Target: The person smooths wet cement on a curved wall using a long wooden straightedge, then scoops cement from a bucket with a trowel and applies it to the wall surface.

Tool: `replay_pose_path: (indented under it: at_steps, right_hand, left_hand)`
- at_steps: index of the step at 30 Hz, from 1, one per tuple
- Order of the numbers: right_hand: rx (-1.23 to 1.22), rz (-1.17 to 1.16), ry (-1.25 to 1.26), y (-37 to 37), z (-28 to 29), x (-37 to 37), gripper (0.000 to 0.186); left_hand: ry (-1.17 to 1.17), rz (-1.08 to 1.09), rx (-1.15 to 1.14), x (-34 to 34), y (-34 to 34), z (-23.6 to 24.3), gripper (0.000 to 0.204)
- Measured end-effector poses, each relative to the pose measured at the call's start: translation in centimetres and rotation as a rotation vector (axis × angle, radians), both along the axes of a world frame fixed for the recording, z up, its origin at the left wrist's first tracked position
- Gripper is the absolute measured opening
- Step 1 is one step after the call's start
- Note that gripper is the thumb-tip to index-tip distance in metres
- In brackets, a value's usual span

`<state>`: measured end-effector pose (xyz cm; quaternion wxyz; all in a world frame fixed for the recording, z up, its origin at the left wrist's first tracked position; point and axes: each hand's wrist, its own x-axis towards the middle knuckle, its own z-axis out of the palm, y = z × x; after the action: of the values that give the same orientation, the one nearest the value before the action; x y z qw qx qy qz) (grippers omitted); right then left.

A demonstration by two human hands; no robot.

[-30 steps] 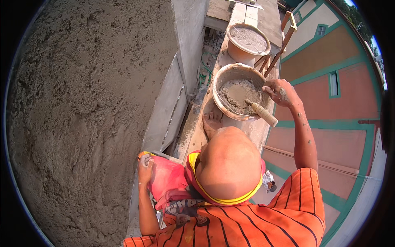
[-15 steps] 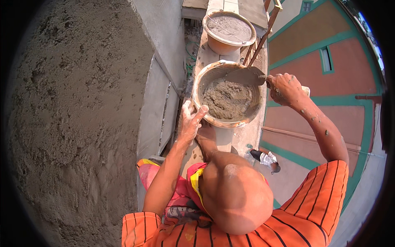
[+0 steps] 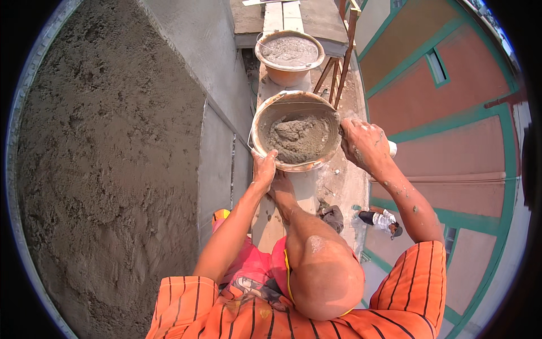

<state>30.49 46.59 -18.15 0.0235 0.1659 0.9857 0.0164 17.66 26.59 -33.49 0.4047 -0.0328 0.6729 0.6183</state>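
Observation:
A pale-rimmed bucket (image 3: 257,121) stands on the plank in front of me, its wire handle lying along the rim. Thick grey mortar (image 3: 299,138) heaps up inside it. My left hand (image 3: 263,168) grips the near left rim, thumb on top. At the right rim, my right hand (image 3: 364,144) is closed round a trowel, whose pale handle end (image 3: 393,149) pokes out past the fist. The trowel's blade is mostly hidden at the bucket's right side. Mortar specks cover my right hand and forearm.
Behind the bucket, an orange basin (image 3: 288,77) full of mortar sits on the same narrow plank (image 3: 307,189). A rough mortar-coated wall (image 3: 113,169) rises at left. Wooden posts (image 3: 341,73) stand at right. Far below, a person (image 3: 384,220) is on the ground.
The trowel has come down from over the bucket to its right rim, its blade now largely out of sight. The mortar's surface has changed shape. My left hand stays on the rim.

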Motion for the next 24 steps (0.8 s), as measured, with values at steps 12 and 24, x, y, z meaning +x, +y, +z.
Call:
replay_pose_path:
  at_steps: [12, 24]
  right_hand:
    - [-0.324, -0.355, 0.020, -4.6, -0.6, 7.2, 0.027]
    - [-0.156, -0.498, 0.029, 2.2, 10.3, 10.4, 0.041]
  left_hand:
    - [0.457, 0.003, -0.134, -1.7, -0.3, -5.1, 0.054]
    - [0.348, 0.063, -0.219, -2.6, 2.5, -1.7, 0.040]
